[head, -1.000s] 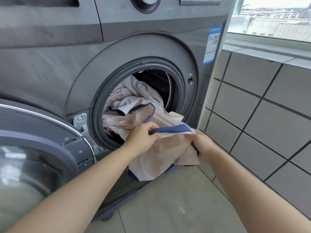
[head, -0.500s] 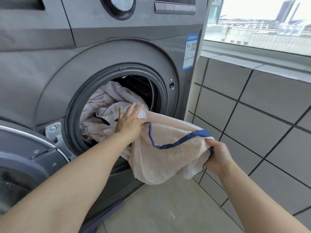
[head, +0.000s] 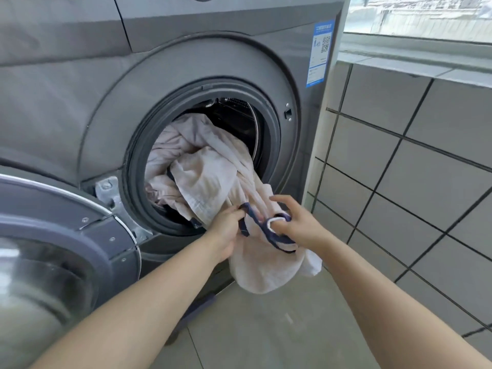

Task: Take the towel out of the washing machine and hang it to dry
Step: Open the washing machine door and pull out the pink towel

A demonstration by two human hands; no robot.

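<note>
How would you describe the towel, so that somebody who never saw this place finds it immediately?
Look at the grey washing machine with its round door open. From its drum opening hangs a crumpled pale pink towel, held by the left hand and the right hand. It alone has a dark blue edge.

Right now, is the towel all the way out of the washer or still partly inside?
Partly inside. The towel trails from the drum over the door seal; its lower end hangs outside, gripped by both hands.
</note>
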